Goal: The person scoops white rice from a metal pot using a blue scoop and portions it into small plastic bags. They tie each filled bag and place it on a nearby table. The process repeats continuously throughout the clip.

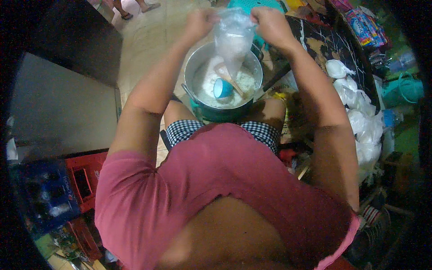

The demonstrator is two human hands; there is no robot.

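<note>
A clear plastic bag (234, 37) with white contents in its lower part hangs between my raised hands. My left hand (206, 20) grips one top corner and my right hand (266, 22) the other. Below the bag, a large metal pot (190, 72) stands between my knees and holds a white powder (206, 84). A blue cup (222, 88) lies tilted on the powder. Beside it rests a wooden spoon or paddle (236, 87), partly behind the bag's tip.
Several knotted white plastic bags (362, 123) are piled along the dark marbled tabletop (317, 40) at right. A teal perforated plastic item (256, 4) lies beyond the pot. Red (98, 168) and blue crates (50, 195) stand at lower left. Another person's feet (138, 10) show at the top left.
</note>
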